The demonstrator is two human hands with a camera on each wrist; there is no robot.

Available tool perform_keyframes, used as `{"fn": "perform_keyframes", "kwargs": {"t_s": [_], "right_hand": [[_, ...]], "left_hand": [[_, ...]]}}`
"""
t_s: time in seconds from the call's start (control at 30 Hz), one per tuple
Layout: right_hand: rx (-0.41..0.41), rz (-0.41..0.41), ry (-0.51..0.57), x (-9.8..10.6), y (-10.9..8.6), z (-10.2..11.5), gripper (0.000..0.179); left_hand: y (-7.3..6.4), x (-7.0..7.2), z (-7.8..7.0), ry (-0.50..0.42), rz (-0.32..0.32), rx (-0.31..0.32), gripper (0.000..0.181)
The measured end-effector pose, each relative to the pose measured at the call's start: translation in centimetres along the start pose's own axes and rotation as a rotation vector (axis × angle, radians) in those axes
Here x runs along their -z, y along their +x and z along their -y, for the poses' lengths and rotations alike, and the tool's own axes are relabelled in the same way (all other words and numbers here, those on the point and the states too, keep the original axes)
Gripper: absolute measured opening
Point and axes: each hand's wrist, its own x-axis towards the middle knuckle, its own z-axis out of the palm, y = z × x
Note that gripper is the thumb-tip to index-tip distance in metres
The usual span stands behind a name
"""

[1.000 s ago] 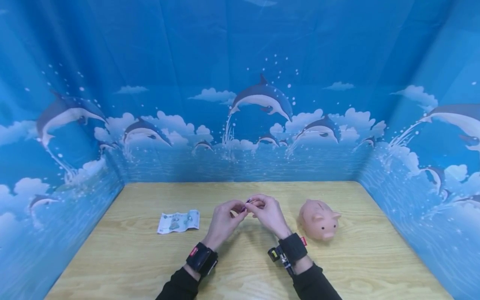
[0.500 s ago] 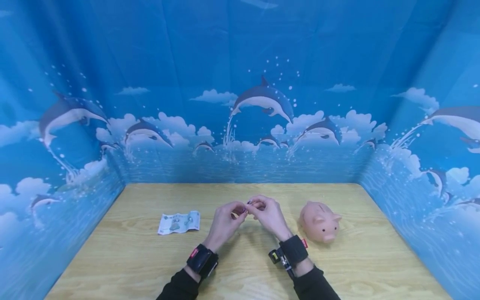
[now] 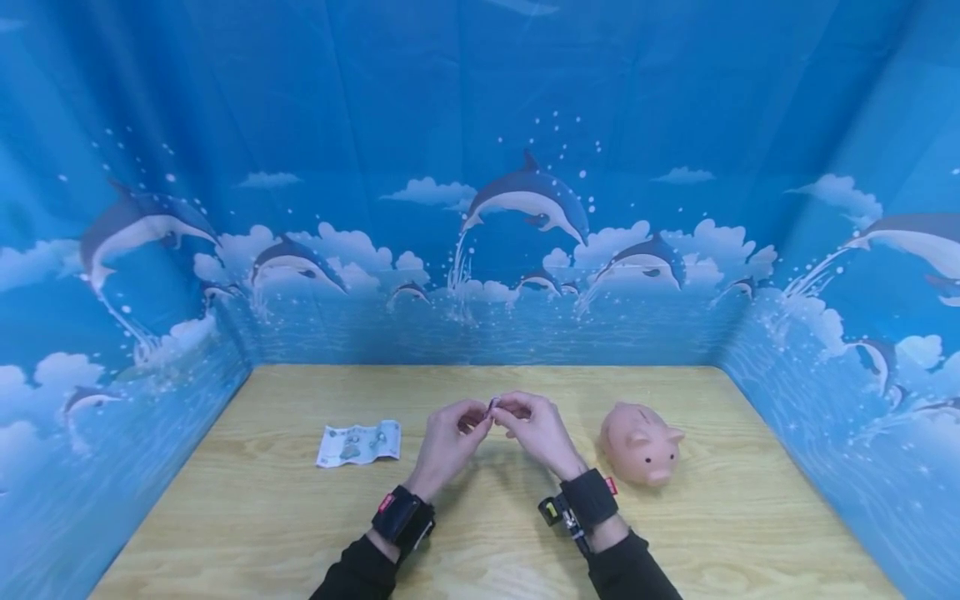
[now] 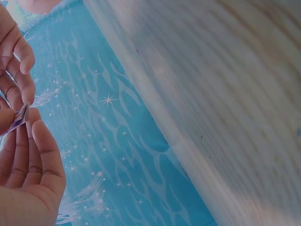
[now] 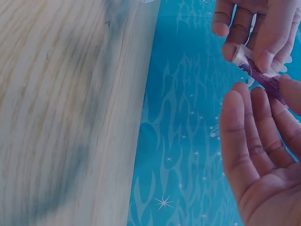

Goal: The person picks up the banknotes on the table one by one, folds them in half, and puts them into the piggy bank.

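Note:
A small, tightly folded purple and white banknote (image 5: 259, 79) is held up between both hands above the middle of the table. My left hand (image 3: 448, 437) pinches one end of it between thumb and fingers. From the other side my right hand (image 3: 538, 427) pinches it too, fingertips almost meeting those of the left. In the left wrist view the folded banknote (image 4: 19, 117) shows several flat layers. Fingers cover part of it in every view.
A blue-green banknote (image 3: 360, 443) lies creased on the wooden table (image 3: 262, 533), left of the hands. A pink piggy bank (image 3: 633, 446) with a slot in its back stands to the right. Dolphin-print curtains (image 3: 480, 325) border the table's back and sides.
The fingertips have shifted slightly around the folded banknote, and a little more of it shows between them. Both arms stay in nearly the same place; the piggy bank and flat banknote have not moved.

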Motion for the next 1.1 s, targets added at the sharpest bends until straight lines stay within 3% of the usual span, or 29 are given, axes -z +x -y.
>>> {"fn": "perform_keyframes", "kwargs": {"t_s": [0.5,0.73,0.93,1.1], "right_hand": [[0.000,-0.015,0.035,0.0,0.0,0.1,0.014],[-0.039,-0.066,0.085,-0.1,-0.3,0.9,0.015],[-0.044,-0.038,0.110,0.4,-1.2,3.3,0.017],[-0.019,0.013,0.128,0.6,-1.2,3.4,0.020]], "left_hand": [[-0.1,-0.3,0.0,-0.033,0.022,-0.031,0.015],[-0.3,-0.5,0.2,-0.012,-0.011,-0.134,0.015],[-0.4,-0.7,0.1,0.034,0.002,-0.150,0.021],[-0.5,-0.7,0.0,0.064,0.010,-0.148,0.027]]}}
